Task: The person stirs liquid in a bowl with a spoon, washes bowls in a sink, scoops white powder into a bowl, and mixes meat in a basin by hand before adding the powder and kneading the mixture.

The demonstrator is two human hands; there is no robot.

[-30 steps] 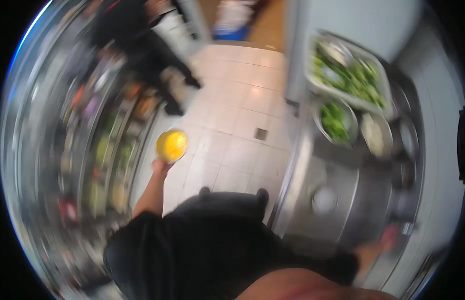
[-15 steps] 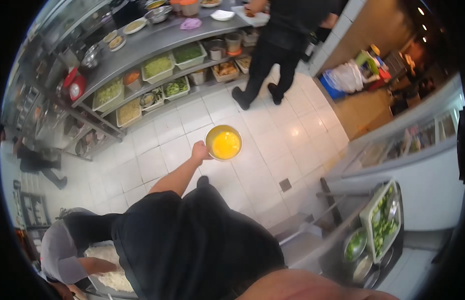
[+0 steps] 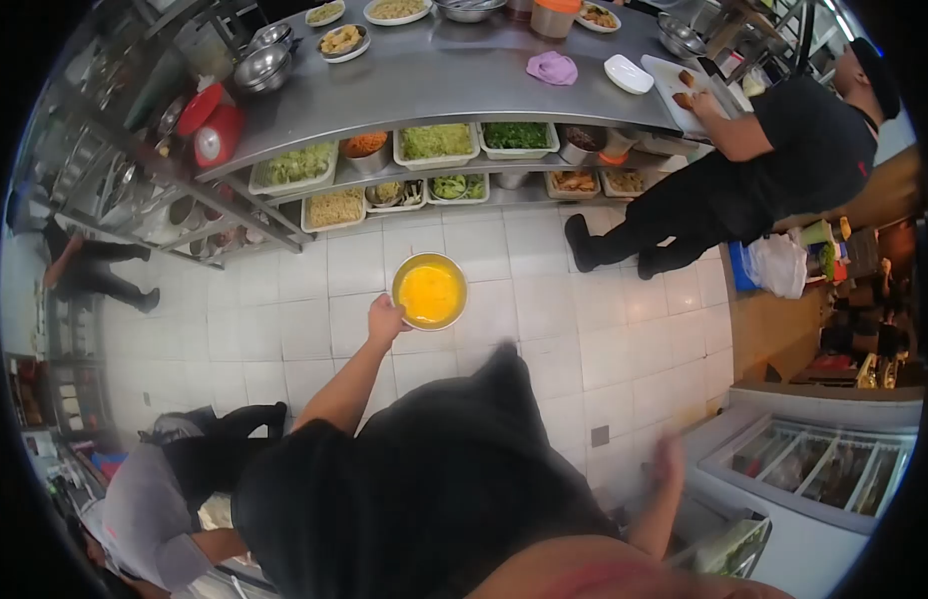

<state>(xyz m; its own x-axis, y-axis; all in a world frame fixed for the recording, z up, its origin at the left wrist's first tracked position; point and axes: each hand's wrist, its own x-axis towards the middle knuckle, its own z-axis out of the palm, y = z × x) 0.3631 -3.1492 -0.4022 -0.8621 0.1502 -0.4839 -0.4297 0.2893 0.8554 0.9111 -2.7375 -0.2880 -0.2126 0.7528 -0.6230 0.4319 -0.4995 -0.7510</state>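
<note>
My left hand point(image 3: 386, 321) grips the rim of a round metal bowl point(image 3: 424, 260), held out over the tiled floor. Bright yellow liquid point(image 3: 430, 295), like beaten egg, pools inside it, and the bowl looks about level. Low on the right, my right hand point(image 3: 669, 461) hangs out from my body beside the glass-topped freezer. Motion smears its fingers, and I can make out nothing in it.
Ahead stands a steel counter point(image 3: 464, 95) with plates, bowls and a red scale point(image 3: 213, 125); food tubs fill its lower shelves. A co-worker point(image 3: 773, 170) works at its right end, another person point(image 3: 155, 509) bends at lower left. A freezer point(image 3: 813, 459) is right.
My view has turned right, so the counter and co-worker show more fully. The bowl is still in my left hand. My right hand has come into sight.
</note>
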